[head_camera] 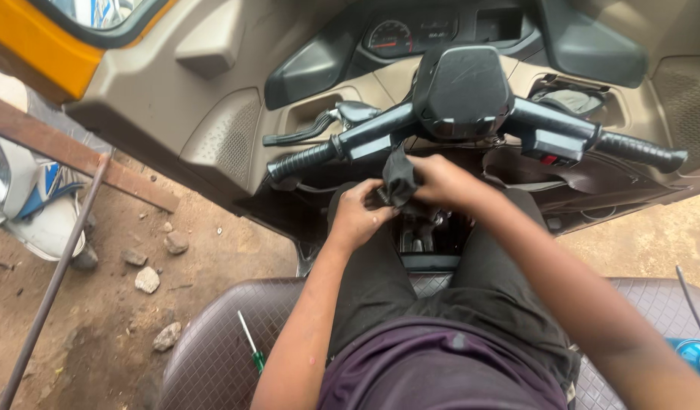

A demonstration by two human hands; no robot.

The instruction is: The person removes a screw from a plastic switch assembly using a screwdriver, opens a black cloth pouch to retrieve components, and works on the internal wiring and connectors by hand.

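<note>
Head view, seated driver's position in a three-wheeler cab. Nearest the camera: the brown quilted seat (213, 334), with a green-handled screwdriver (251, 343) lying on it beside the person's left thigh, and a blue object (695, 355), partly cut off, at the right edge. Above the knees, both hands meet on a black flexible cover (401, 178), cloth or rubber (which of the two cannot be told), hanging just under the handlebar column. The left hand (357, 216) has its fingers curled around the cover's lower end; the right hand (439, 181) pinches its upper right side, fingers closed on the material. The cover folds and puckers between the hands, so it likely handles as light, limp and non-fragile, and is best gripped by bunching its edge rather than by any rigid point. Its long axis runs roughly vertical, upper end towards the black centre housing (464, 91), lower end towards the floor. Beyond: the handlebar (380, 133) lies nearly horizontal, its left grip (300, 161) slightly lower than the right grip (642, 150). Farthest: the instrument dial (389, 36) in the beige dashboard (213, 99). Outside, at left, lie bare earth and stones (146, 279)
</note>
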